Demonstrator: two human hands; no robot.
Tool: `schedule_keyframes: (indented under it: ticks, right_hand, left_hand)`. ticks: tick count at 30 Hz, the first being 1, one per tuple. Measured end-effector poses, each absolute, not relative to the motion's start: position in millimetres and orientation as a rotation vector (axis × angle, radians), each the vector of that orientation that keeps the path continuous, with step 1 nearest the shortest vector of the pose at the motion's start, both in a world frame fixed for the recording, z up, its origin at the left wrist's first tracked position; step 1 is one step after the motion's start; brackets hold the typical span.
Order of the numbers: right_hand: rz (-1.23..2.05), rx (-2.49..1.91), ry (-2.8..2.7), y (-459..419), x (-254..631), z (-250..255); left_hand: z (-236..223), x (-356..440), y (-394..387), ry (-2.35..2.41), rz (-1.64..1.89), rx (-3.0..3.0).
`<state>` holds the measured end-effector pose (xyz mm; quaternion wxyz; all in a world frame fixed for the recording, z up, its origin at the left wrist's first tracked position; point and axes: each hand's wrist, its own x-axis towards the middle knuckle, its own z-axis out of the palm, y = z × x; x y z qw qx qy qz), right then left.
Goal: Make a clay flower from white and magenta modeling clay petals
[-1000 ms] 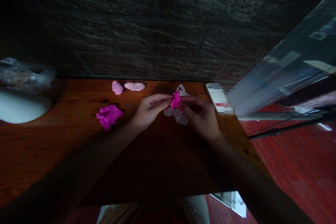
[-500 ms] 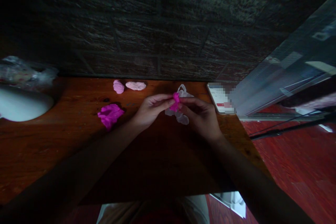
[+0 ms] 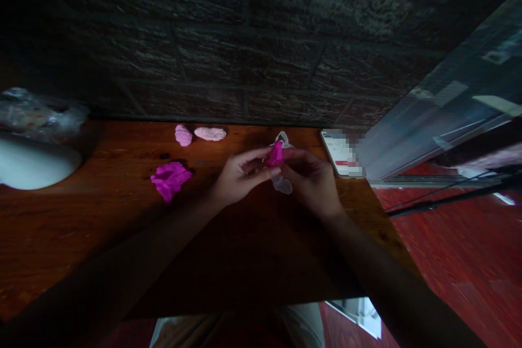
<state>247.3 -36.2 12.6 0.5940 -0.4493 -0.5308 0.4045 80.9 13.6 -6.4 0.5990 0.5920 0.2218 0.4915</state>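
A small lump of magenta modelling clay [image 3: 275,155] is held between my two hands above the table. The fingertips of my left hand [image 3: 240,175] close around its left side, with the thumb along its lower edge. My right hand [image 3: 316,180] pinches it from the right between thumb and forefinger. Behind and below the fingers lies a crumpled whitish translucent wrap [image 3: 282,185], partly hidden by the hands. Left of my left hand rests a larger, ragged magenta clay piece [image 3: 170,179].
A pink lump [image 3: 183,135] and a paler pink lump [image 3: 210,134] lie near the stone wall [image 3: 212,60]. A phone [image 3: 340,153] is at the wooden table's [image 3: 101,212] right end. A white rounded container [image 3: 36,163] and clear plastic [image 3: 44,114] stand left.
The magenta lump has turned between my fingers and now stands more pointed upward. My left thumb has shifted right and lower along it.
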Motion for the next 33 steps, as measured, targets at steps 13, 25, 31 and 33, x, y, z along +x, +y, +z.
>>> schedule_keyframes:
  ticks: [13,25,31,33]
  right_hand:
    - [0.807,-1.129,-1.354,-37.7,246.0,9.9]
    - [0.829,-1.110,-1.328,-37.0,247.3,10.8]
    - [0.795,-1.119,-1.332,-38.5,244.9,11.8]
    - [0.788,-1.103,-1.329,-39.0,243.6,11.9]
  left_hand:
    - [0.9,87.7,1.4,0.696,1.309,1.456]
    - [-1.6,89.1,3.5,0.649,1.266,1.296]
    - [-1.0,90.3,1.9,0.699,1.326,1.294]
    - [-0.2,90.9,1.3,0.732,1.341,1.302]
